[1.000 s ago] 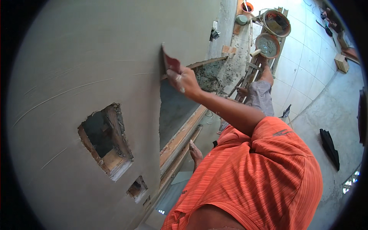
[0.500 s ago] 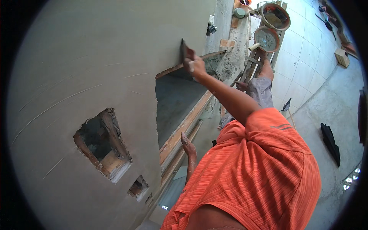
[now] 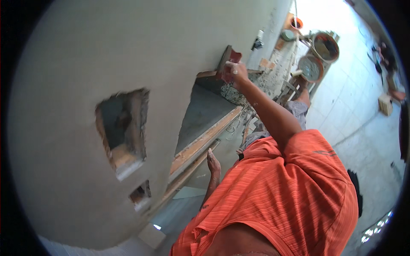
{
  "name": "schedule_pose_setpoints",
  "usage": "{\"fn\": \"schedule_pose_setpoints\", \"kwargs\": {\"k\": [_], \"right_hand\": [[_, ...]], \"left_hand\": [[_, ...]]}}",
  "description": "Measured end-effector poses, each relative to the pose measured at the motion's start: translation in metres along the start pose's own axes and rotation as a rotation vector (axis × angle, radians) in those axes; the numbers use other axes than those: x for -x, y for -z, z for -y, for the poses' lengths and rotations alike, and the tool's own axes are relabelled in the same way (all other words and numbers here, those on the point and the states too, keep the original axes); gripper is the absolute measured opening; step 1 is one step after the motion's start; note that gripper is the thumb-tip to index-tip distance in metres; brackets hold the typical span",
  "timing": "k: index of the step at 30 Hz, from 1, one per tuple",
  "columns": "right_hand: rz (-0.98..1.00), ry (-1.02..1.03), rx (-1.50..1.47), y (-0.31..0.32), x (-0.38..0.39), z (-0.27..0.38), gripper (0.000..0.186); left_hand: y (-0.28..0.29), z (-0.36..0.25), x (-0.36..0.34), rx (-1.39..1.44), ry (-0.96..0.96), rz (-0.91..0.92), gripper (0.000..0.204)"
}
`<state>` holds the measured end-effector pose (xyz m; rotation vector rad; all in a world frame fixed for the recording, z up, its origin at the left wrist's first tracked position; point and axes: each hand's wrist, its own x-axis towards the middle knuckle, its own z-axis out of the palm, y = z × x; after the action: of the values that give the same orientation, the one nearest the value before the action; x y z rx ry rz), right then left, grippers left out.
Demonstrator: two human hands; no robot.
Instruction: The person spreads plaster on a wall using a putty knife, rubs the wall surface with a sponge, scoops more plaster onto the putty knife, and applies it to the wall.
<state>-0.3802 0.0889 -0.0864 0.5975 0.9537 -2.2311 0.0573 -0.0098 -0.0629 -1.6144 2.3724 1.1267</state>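
My right hand (image 3: 236, 73) grips a plastering trowel (image 3: 224, 59) with a dark flat blade and a reddish handle. It is held out at arm's length by the grey plastered wall (image 3: 171, 42), beside the upper corner of a large opening (image 3: 205, 109). Whether the blade touches the plaster I cannot tell. My left hand (image 3: 214, 162) is open and holds nothing, its fingers stretched out near the wooden planks (image 3: 209, 132) along the opening's edge. Its palm is partly hidden.
A rough rectangular hole (image 3: 115, 123) and a smaller hole (image 3: 140, 194) cut into the wall. Beyond my legs, a bucket of wet mortar (image 3: 310, 68) and another bucket (image 3: 325, 46) stand on a wooden platform. A pale block (image 3: 385, 105) lies on the floor at right.
The view has shifted, and buckets and openings sit elsewhere in it. My right hand has turned the trowel, so more of its blade and handle shows. My left hand stays open near the planks.
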Motion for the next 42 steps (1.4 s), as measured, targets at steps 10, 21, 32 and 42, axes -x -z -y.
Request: {"fn": "schedule_pose_setpoints", "kwargs": {"k": [10, 21, 32, 42], "right_hand": [[0.489, 0.224, 0.090, -0.133, 0.175, 0.115, 0.014], [0.576, -0.239, 0.516, -0.073, 0.196, 0.126, 0.018], [0.792, -0.085, 0.943, -0.120, 0.216, 0.096, 0.025], [0.852, -0.373, 0.655, -0.161, 0.216, 0.069, 0.014]], "left_hand": [[-0.064, 0.032, -0.006, 0.426, 0.197, 0.032, 0.065], [0.017, -0.110, -0.013, 0.673, 0.046, -0.935, 0.066], [0.083, -0.120, -0.062, 0.730, -0.165, -1.248, 0.069], [0.042, -0.165, -0.002, 0.617, -0.382, -0.937, 0.065]]}}
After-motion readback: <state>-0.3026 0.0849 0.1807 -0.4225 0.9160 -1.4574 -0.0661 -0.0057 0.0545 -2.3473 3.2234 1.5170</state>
